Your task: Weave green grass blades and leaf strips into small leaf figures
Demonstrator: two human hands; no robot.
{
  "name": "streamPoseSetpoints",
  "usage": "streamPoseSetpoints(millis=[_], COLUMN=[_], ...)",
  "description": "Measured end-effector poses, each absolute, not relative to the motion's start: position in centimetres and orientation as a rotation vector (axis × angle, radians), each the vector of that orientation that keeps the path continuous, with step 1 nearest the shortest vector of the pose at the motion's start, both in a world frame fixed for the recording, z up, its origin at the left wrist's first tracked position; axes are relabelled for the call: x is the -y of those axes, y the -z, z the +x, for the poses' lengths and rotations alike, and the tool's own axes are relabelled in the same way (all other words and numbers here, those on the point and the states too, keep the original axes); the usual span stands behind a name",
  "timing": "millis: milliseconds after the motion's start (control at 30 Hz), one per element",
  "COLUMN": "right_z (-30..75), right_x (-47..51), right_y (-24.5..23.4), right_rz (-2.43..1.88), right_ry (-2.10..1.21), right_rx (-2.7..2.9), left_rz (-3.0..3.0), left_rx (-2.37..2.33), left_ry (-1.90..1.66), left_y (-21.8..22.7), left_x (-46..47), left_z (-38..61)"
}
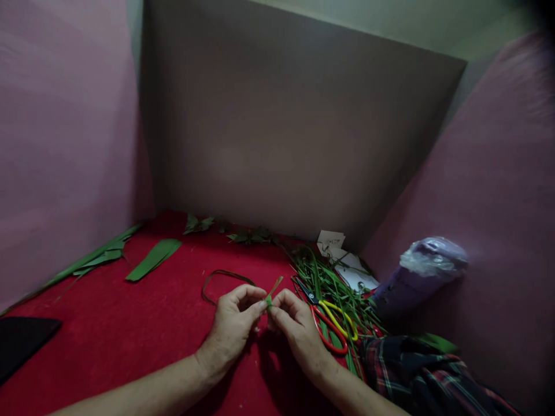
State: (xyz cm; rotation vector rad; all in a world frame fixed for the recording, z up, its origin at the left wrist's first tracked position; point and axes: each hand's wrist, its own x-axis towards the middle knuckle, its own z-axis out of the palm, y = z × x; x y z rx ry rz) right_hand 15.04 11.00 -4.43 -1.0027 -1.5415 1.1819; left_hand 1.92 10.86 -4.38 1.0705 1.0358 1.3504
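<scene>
Between my two hands is a small folded piece of green leaf (269,300), with a thin brownish-green end sticking up from it. My left hand (236,320) pinches it from the left between thumb and index finger. From the other side, my right hand (297,326) closes its thumb and fingers on the same piece. My fingers cover most of the leaf. Just right of my right hand lie scissors (332,323) with one red and one yellow handle, on a heap of green leaf strips (318,268). Behind my left hand a thin brown strip (225,273) curves in a loop.
A red cloth (130,335) covers the surface. Leaf pieces (154,259) lie at left and along the back wall. White paper (351,268), a purple plastic-topped roll (416,274) and plaid fabric (416,370) are at right. A black flat object (26,344) lies at left.
</scene>
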Motion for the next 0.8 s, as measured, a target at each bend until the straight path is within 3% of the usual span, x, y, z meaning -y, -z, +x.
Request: streamPoseSetpoints(millis=[367,800], right_z=[14.79,14.99], right_x=[-10.82,-11.31], right_y=[4.42,4.21], right_rz=[-0.97,-0.941], right_ry=[-1.307,-1.213], right_rx=[1.483,1.424], left_rz=[1.063,1.089], left_rx=[-1.044,-1.074], left_ry=[-1.377,-1.247], left_y=[4.23,4.49], left_x=[-10.85,-10.72], left_z=[1.85,2.15])
